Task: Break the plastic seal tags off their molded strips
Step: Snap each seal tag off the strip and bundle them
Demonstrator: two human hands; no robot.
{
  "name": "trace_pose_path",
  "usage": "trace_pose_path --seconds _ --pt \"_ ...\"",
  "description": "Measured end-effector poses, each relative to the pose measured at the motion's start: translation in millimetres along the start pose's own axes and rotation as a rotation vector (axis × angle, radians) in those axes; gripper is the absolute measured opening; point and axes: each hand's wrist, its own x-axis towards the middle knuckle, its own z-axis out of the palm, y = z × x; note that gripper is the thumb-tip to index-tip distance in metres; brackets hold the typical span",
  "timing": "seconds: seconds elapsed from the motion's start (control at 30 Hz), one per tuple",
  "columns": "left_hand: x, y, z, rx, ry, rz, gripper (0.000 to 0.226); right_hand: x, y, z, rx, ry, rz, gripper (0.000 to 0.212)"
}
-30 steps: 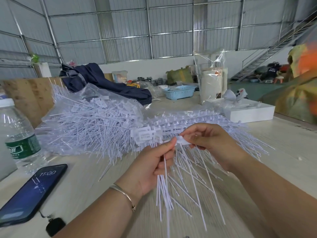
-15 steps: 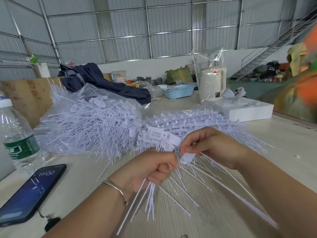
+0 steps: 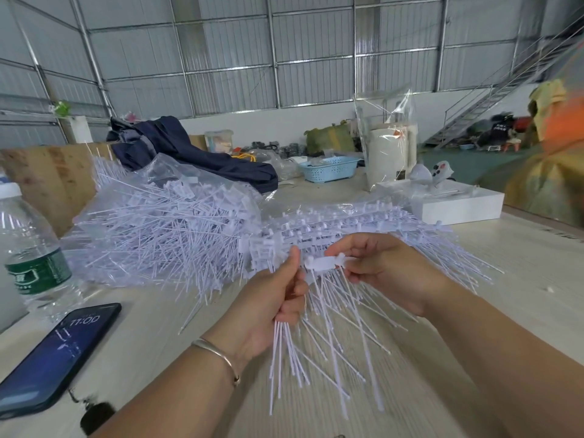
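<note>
Pale wood-grain table (image 3: 177,336). On it, L to R: water bottle (image 3: 30,251), phone (image 3: 53,358) at near L edge, tag pile (image 3: 164,235) in clear bags, strips (image 3: 363,226), white box (image 3: 461,207). Further back: navy cloth (image 3: 189,153), blue basket (image 3: 328,169), wrapped white roll (image 3: 388,159).

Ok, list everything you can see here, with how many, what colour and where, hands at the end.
seal tags: heap, white, in clear bag, table left-centre
molded strips: stack, white, behind the hands
water bottle: one, clear, green label, far left
phone: one, black, lower left
jacket: one, navy, behind the heap
basket: one, light blue, back centre
box: one, white, right
bracelet: one, silver, left wrist
left hand: grips a bunch of tags
right hand: pinches a tag head
</note>
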Motion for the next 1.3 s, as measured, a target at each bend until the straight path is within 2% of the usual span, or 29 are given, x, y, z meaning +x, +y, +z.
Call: trace_pose_path --seconds 0.1,0.27,0.37,0.5,0.53,0.6,0.73,0.83,0.93,1.0,1.13,1.23,1.3 --pt "-1.1 -0.4 1.8 0.026 -0.050 0.045 0.043 -1.2 -0.1 3.1 -0.019 0.025 -0.035 0.029" --pt "-1.0 2.4 0.2 0.035 -0.078 0.113 0.025 -1.1 -2.8 -2.3 0.069 0.099 -0.098 0.018" --pt "-1.5 1.2 0.5 0.075 -0.063 0.123 0.039 -1.0 -3.1 -2.3 0.097 0.117 -0.108 0.018" --pt "1.8 -1.1 0.0 -0.005 -0.003 0.121 0.042 -2.5 -4.6 1.3 0.122 0.103 -0.090 0.027" --pt "2.4 -1.0 -0.6 -0.040 -0.005 0.121 0.036 -2.5 -5.1 2.4 0.131 0.090 -0.086 0.026" --pt "1.9 0.2 -1.2 -0.116 -0.067 0.107 0.018 -2.8 -5.9 4.4 0.150 0.046 -0.073 0.020" --pt "0.4 -1.1 -2.1 -0.337 -0.291 -0.015 0.024 -4.0 -6.4 6.2 0.214 -0.097 -0.040 0.007" --pt "-0.8 -7.5 1.5 -0.463 -0.486 -0.086 0.032 -3.0 -3.2 9.8 0.302 -0.216 -0.017 0.012" --pt "-1.9 -12.3 5.8 -0.495 -0.616 -0.147 0.033 -2.5 0.7 14.9 0.318 -0.267 -0.003 0.031" --pt "-0.8 -11.8 6.7 -0.505 -0.593 -0.156 0.036 -3.1 1.4 15.3 0.293 -0.246 -0.011 0.034" --pt "1.6 -5.8 8.2 -0.411 -0.410 -0.039 0.019 -2.9 0.3 14.2 0.230 -0.180 -0.013 0.015" --pt "3.6 -4.5 4.0 -0.338 -0.230 0.014 0.022 -2.9 -1.5 12.0 0.236 -0.131 -0.006 0.012" --pt "3.4 -3.2 1.4 -0.223 -0.152 0.052 0.028 -2.5 -1.1 9.6 0.163 -0.041 -0.038 0.011"
